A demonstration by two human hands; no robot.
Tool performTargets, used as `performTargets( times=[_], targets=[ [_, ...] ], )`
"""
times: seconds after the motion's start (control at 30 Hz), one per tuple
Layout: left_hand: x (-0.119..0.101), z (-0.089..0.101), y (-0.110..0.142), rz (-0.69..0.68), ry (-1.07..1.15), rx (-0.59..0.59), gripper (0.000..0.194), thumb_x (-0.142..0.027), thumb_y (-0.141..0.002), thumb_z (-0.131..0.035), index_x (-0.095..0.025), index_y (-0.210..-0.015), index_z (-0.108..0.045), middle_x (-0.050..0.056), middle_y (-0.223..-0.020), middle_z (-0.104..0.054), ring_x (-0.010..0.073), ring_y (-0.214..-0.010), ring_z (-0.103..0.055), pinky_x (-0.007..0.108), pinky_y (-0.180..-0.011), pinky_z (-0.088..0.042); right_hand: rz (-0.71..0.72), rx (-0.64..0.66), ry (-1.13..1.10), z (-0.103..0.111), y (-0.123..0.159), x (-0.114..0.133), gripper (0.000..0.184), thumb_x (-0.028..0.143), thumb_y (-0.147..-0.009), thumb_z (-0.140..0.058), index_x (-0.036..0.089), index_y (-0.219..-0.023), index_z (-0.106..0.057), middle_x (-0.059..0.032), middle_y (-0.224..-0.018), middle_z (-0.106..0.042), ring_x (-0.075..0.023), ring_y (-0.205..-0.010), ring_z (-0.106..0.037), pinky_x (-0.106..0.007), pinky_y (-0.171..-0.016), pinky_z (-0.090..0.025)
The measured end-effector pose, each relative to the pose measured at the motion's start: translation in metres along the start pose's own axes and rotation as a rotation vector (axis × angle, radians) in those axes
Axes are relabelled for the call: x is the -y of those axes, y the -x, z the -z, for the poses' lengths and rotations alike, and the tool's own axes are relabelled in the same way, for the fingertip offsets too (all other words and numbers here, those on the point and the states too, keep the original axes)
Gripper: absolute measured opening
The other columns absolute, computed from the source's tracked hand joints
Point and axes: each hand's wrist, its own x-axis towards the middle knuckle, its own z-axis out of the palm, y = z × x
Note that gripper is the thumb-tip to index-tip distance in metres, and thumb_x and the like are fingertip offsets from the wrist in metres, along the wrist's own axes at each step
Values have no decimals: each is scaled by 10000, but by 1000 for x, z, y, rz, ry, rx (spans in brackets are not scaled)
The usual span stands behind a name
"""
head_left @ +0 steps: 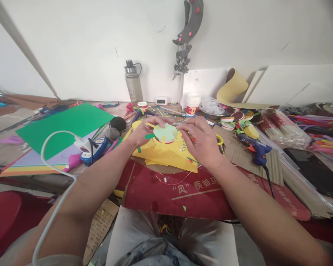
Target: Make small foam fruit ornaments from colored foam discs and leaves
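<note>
A small round paper craft piece (165, 133) with a pale green top is held up over yellow paper. A red-and-white rim shows below its front edge, and yellow strips and darker green tabs stick out around it. My left hand (144, 130) is closed on its left side, thumb and fingers at the edge. On the opposite side my right hand (200, 139) has its thumb and forefinger pinched together beside the disc; what they hold, if anything, is too small to make out. Under both hands lies a yellow paper sheet (155, 153) strewn with coloured scraps.
Green paper (63, 123) and a blue-and-white device with a white cable (96, 150) lie left. A bottle (133, 87) and stacked paper cups (193, 104) stand behind. To the right are a blue glue gun (259, 151), a phone (316, 171) and small cup crafts (229, 123).
</note>
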Motion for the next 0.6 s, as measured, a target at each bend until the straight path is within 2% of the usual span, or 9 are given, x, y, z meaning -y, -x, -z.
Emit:
performTargets(
  times=[0.27,0.43,0.6],
  targets=[
    [-5,-4,0,-40,-1,4,401,-370,-515,-1033,-238,-802,-786,63,-1103,-773,200,-1011,-733,308,-848,-598,12,20,-5,0,1,-1,205,178,-1016,-553,261,-1064,-734,-85,-998,-687,-245,-989,-631,-447,-880,-524],
    [-5,-5,0,0,18,-16,320,-416,-637,-978,-230,-793,-770,68,-1092,-785,200,-964,-749,300,-781,-612,32,10,-13,-1,2,-1,204,186,-1026,-549,258,-1074,-734,-86,-1001,-686,-239,-991,-622,-434,-873,-517],
    [-1,-1,0,-16,34,18,276,-397,-705,-944,-228,-840,-772,68,-1121,-788,197,-975,-754,295,-796,-616,88,-17,-32,-2,2,-3,245,136,-1025,-533,263,-1090,-732,-75,-989,-671,-230,-979,-609,-412,-853,-504]
  ],
)
